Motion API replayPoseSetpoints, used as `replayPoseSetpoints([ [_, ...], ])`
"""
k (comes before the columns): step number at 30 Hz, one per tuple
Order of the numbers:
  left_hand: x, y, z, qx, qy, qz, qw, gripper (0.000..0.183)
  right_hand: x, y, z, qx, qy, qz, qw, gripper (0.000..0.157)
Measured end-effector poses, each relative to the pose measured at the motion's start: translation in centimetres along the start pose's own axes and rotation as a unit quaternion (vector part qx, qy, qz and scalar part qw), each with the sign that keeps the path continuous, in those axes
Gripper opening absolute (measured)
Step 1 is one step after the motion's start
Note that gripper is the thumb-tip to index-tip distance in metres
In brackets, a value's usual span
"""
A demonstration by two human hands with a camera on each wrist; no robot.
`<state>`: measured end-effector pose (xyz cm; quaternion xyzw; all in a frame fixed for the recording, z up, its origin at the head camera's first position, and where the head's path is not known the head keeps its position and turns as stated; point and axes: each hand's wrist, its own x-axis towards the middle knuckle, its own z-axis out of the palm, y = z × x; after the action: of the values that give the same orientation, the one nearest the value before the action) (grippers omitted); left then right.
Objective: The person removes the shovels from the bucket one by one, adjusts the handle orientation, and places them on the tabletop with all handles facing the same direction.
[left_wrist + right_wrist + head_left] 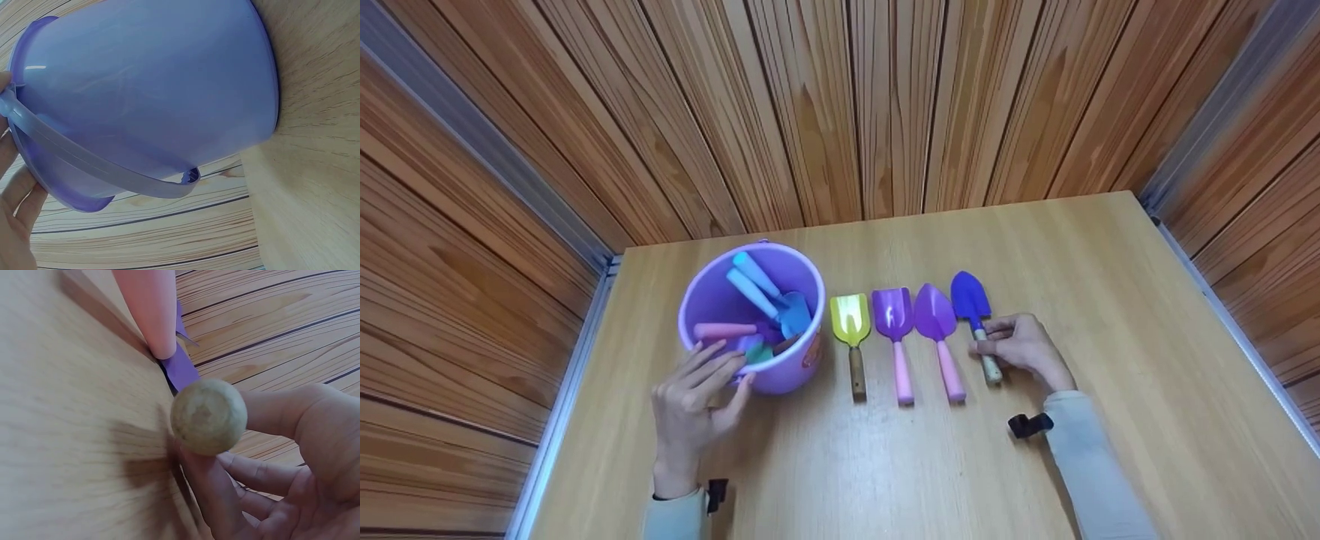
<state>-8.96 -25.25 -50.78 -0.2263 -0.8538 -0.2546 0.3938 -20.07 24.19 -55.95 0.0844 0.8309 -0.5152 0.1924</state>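
My right hand (1024,349) pinches the pale wooden handle of a small blue hand trowel (970,296), at the right end of a row. In the right wrist view, the round butt of that handle (208,417) sits between thumb and fingers. My left hand (697,394) grips the near left rim of a purple bucket (787,375), fingers over the edge and thumb outside. Inside the bucket lie several toy shovels, among them a blue shovel (793,313) and one with a pink handle (725,330). The bucket's handle (101,160) hangs down its side in the left wrist view.
Between bucket and blue trowel lie a yellow shovel (851,319) with a brown handle, a purple square-ended shovel (892,313) and a purple pointed trowel (935,313), both pink-handled. Wood-panelled walls (825,112) enclose the light wooden table (885,472) behind and at both sides.
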Motion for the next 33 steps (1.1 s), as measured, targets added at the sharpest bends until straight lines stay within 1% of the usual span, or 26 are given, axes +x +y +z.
replayPoseSetpoints([
  [4, 0.09, 0.02, -0.02, -0.002, 0.002, 0.003, 1.0000, 0.034, -0.06, -0.08, -0.08, -0.002, 0.000, 0.010, 1.000, 0.055],
  [11, 0.35, -0.16, 0.07, -0.010, 0.006, 0.018, 0.9998, 0.030, -0.14, 0.02, -0.22, -0.003, 0.002, 0.009, 1.000, 0.054],
  [19, 0.34, -0.28, 0.13, 0.012, 0.005, 0.017, 0.9998, 0.030, -0.20, -0.05, -0.12, -0.018, 0.006, 0.011, 1.000, 0.054],
  [26, 0.31, -0.14, 0.20, 0.006, 0.010, 0.015, 0.9998, 0.031, -0.55, -0.31, -0.11, -0.051, 0.018, 0.010, 0.999, 0.045],
  [29, 0.23, -0.12, 0.25, 0.002, 0.011, 0.017, 0.9998, 0.032, -0.72, -0.29, -0.19, -0.049, 0.012, 0.011, 0.999, 0.043],
  [33, 0.12, -0.13, 0.15, 0.010, 0.004, 0.009, 0.9999, 0.033, -0.91, -0.42, -0.19, -0.057, 0.002, 0.015, 0.998, 0.042],
])
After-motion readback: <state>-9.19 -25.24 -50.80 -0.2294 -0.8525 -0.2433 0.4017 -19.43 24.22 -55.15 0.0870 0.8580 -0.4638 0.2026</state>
